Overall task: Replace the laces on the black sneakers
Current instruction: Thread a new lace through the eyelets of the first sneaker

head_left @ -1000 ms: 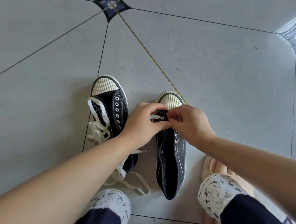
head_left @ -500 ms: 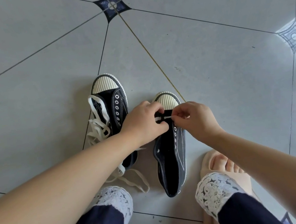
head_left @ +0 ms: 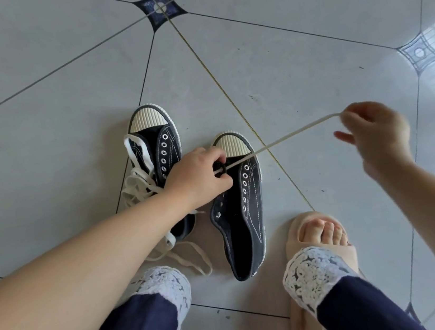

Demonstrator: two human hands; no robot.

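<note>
Cream lace [head_left: 290, 136] stretches taut from the near sneaker [head_left: 245, 216] to the raised right hand [head_left: 375, 135].

The near sneaker is black canvas with white stitching, silver eyelets and a ribbed cream toe cap. It lies on grey floor tiles [head_left: 44, 160] beside the far sneaker [head_left: 165, 146], which is draped in a loose lace [head_left: 139, 186]. The left hand [head_left: 199, 179] grips the near sneaker's front. The right hand pinches the cream lace's end.

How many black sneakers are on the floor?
2. The left sneaker touches a loose lace; the right sneaker sits under the left hand, its taut lace held by the right hand.
</note>
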